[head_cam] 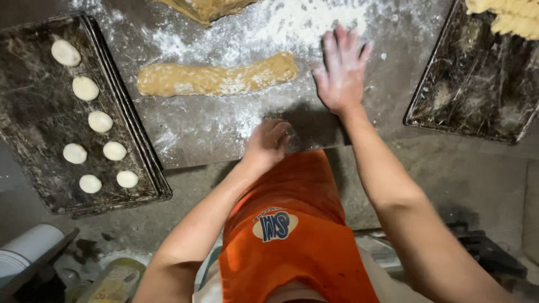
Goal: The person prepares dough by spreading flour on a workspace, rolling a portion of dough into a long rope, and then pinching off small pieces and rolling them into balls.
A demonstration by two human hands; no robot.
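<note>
A long tan dough log [216, 78], dusted with flour, lies across the floured worktable [213, 129]. My right hand [341, 70] is spread flat on the flour just right of the log's end, fingers apart, holding nothing. My left hand [268, 141] is curled near the table's front edge, below the log; I cannot see whether it holds anything. A bigger lump of the same dough [205, 8] sits at the table's far edge.
A dark baking tray [33, 123] on the left carries several round white dough balls [100, 122]. Another dark tray [471, 95] on the right holds pale shaped dough pieces [508, 17] at its far corner. I wear an orange apron [292, 235]. Containers stand at lower left.
</note>
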